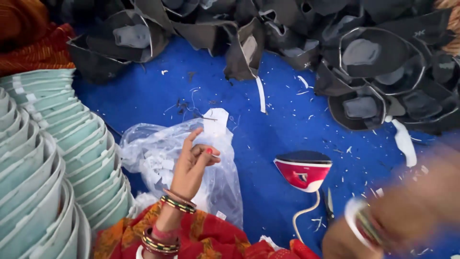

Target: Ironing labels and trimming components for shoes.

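Note:
My left hand (192, 165), with several bangles on the wrist, is raised over a clear plastic bag (153, 153) that holds small white paper pieces. Its thumb and middle finger are pinched together and the index finger points up; I cannot make out whether something small sits between them. A white tag (215, 122) lies at the bag's top edge, just beyond the fingertips. My right hand (407, 211) is a blur at the lower right, with a white bangle on the wrist, and its fingers are unreadable. It is nearest a red and white iron (303, 171).
Stacks of pale green curved pieces (48, 158) fill the left side. A heap of dark grey fabric pieces (364, 62) runs along the back. Small scissors (329, 204) and the iron's cord (306, 216) lie on the blue sheet (268, 120), which is littered with white scraps.

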